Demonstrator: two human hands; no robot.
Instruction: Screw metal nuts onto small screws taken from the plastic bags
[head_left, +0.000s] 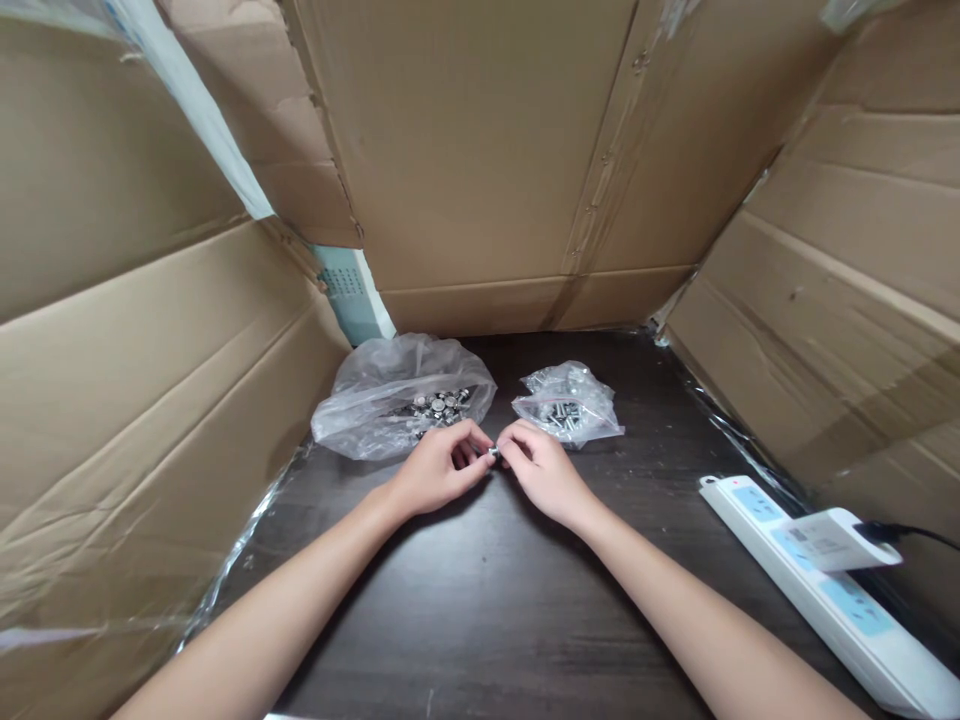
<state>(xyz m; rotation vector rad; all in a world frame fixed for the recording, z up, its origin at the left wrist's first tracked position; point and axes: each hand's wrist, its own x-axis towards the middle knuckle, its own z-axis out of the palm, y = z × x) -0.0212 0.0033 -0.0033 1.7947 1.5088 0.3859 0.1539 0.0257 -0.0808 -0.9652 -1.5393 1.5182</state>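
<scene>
Both hands meet near the middle of the dark table, fingertips nearly touching around a small shiny metal part [493, 452]. My left hand [442, 467] pinches it from the left with thumb and forefinger. From the right, my right hand [541, 470] has its thumb and fingers pressed together on the same part. Behind my left hand lies an open clear plastic bag [367, 400] with several round-headed metal pieces [442, 403]. A smaller clear bag [574, 385] with several screws [566, 413] lies behind my right hand.
Cardboard walls [480, 150] enclose the dark table [480, 620] at the back and both sides. At the right a white power strip [810, 590] lies slantwise, with a white plug-in adapter [836, 540] and black cable. A pale perforated object [352, 290] shows at the back left.
</scene>
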